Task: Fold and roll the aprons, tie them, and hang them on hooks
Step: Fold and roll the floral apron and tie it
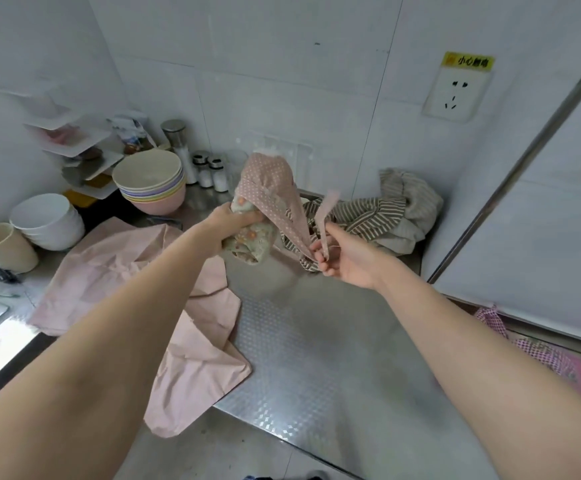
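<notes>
Left hand (235,220) gripping rolled apron (261,202) round its middle, holding it upright above steel counter (299,341). Right hand (337,258) pinching polka-dot strap (294,220) between thumb and fingertips, pulling it taut off bundle. Roll looking soft, light, squashy; likely loosening if grip slackens, so middle seeming best hold, strap ends for tying. Bundle showing pink dotted cloth up top, floral print below. Pink apron (136,289) lying spread on counter at left; striped apron (379,213) lying crumpled behind.
</notes>
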`<state>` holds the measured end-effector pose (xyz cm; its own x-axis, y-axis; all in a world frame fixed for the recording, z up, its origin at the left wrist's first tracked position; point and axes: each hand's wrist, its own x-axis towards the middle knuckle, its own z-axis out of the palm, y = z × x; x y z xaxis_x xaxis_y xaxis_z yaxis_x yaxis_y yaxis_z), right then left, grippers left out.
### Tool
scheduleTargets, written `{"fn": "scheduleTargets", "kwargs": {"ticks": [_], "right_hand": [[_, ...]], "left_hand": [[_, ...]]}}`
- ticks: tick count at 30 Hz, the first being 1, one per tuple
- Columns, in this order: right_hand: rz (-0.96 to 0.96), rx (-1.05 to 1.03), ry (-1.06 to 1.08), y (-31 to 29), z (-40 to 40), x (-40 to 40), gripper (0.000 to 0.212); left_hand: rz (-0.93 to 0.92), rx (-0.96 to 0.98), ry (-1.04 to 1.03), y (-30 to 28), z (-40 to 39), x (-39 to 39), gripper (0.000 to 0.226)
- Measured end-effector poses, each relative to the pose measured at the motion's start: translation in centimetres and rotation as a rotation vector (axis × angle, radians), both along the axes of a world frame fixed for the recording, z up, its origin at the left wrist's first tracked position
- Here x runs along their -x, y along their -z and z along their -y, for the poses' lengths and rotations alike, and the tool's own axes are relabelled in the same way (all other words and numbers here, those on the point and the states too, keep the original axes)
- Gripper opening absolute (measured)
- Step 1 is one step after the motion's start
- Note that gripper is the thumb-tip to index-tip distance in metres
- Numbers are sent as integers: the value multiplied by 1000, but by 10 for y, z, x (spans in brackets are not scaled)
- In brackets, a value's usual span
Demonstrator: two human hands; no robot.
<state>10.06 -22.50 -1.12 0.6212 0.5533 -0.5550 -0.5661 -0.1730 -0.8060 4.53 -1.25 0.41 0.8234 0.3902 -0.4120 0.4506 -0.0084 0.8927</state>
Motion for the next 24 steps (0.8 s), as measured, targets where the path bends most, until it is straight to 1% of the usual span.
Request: {"fn": "scheduleTargets", "kwargs": {"ticks": [1, 3, 5, 6, 7, 9, 10, 11, 12, 14, 15, 17, 18, 20, 21, 22, 24], "right_hand": [[-30, -17, 16, 1, -4, 1, 58], [-60, -14, 78, 2, -9, -1, 68], [-81, -11, 139, 2, -8, -5, 71], [-106, -35, 172, 2, -6, -8, 68], [-139, -76, 207, 3, -6, -9, 62], [-206, -169, 265, 4, -7, -9, 35], [-243, -207, 276, 7, -10, -10, 21], [-273, -224, 272, 9, -12, -8, 15], [-297, -228, 265, 10, -12, -7, 16], [-271, -198, 203, 9, -7, -15, 23], [-217, -152, 127, 5, -3, -20, 25], [-149, -76, -29, -2, 2, -32, 21], [-147, -73, -63, -4, 4, -37, 20], [-139, -105, -92, -11, 2, -43, 22], [-110, -101, -120, -17, 1, -43, 22], [-63, -89, -145, -22, -1, -41, 21], [17, -74, -149, -25, -4, -40, 16]], "left_hand": [[23, 71, 19, -2, -1, 1, 41], [53, 137, 98, -5, -4, 4, 45], [59, 116, 226, -6, -13, 10, 66], [59, 97, 304, -7, -17, 13, 78], [51, 90, 372, -8, -21, 15, 87], [39, 86, 483, -10, -24, 17, 93], [30, 75, 517, -13, -22, 16, 92], [21, 54, 547, -16, -19, 17, 87], [18, 7, 589, -19, -15, 17, 81], [21, -165, 721, -26, -7, 18, 75], [22, -309, 810, -29, -2, 17, 71], [35, -669, 1016, -33, 10, 14, 65], [40, -830, 1113, -32, 19, 11, 66], [42, -1147, 1266, -26, 36, 3, 75], [41, -1301, 1300, -23, 44, 0, 78], [35, -1414, 1302, -19, 50, -3, 79], [-10, -1504, 1256, -15, 58, -7, 77]]}}
